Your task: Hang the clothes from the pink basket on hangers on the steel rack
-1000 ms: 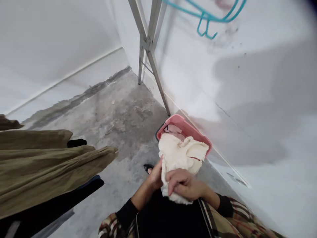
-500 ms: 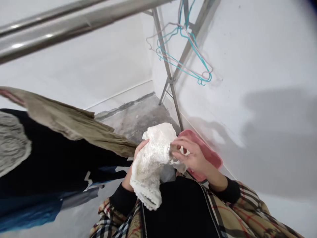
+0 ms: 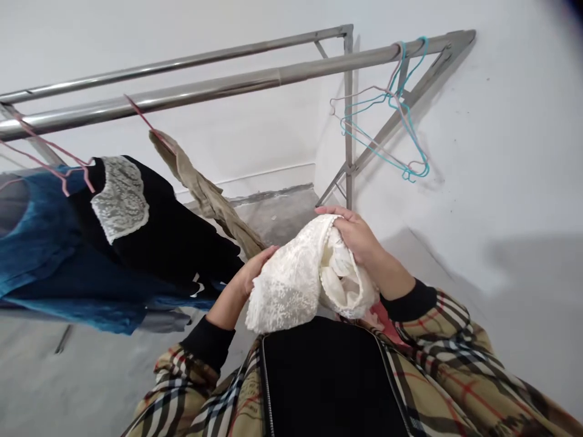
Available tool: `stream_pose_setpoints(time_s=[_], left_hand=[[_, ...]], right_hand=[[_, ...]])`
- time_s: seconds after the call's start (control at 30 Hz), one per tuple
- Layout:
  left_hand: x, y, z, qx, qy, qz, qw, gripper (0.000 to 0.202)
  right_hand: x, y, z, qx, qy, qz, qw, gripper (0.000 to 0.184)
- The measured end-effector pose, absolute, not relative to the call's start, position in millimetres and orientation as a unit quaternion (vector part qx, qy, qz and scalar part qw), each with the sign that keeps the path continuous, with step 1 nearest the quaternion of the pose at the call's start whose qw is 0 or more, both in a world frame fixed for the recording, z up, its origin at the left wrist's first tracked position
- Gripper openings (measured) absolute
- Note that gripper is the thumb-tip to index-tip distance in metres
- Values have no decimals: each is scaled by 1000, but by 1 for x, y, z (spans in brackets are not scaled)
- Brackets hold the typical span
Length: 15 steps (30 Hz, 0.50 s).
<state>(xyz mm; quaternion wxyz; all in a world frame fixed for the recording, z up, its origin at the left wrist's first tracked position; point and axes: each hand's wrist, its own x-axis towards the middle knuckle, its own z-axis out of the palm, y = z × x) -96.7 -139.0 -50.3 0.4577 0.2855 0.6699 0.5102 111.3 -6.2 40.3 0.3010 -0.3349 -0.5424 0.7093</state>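
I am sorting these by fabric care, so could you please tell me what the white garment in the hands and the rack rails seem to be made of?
White garment: apparently lace, matte, with an openwork floral pattern and a beaded-looking edge; fibre unclear. Rack rails: metal, probably steel, judging by the bright reflective sheen.

Bright even light, soft shadows, edges warped

Tan plaid jacket sleeves with black, white, red checks, black inner cuffs, black front panel
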Motion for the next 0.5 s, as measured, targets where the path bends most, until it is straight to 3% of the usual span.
stream_pose_setpoints(time_s=[0.17,0.23,0.4,0.5], left_hand=[[-86,-149,-41,305,702,604,225,42],[-69,-150,-33,378,672,606,195,36],[-33,-136,-26,499,743,441,64,40],[-34,-128,-27,506,783,362,3,28]], right_hand=[[92,-12,44,-339,-573,692,278,41],[87,-18,41,-319,-595,692,256,40],[82,-35,44,-256,-655,664,255,38],[88,-39,48,-228,-679,645,267,38]])
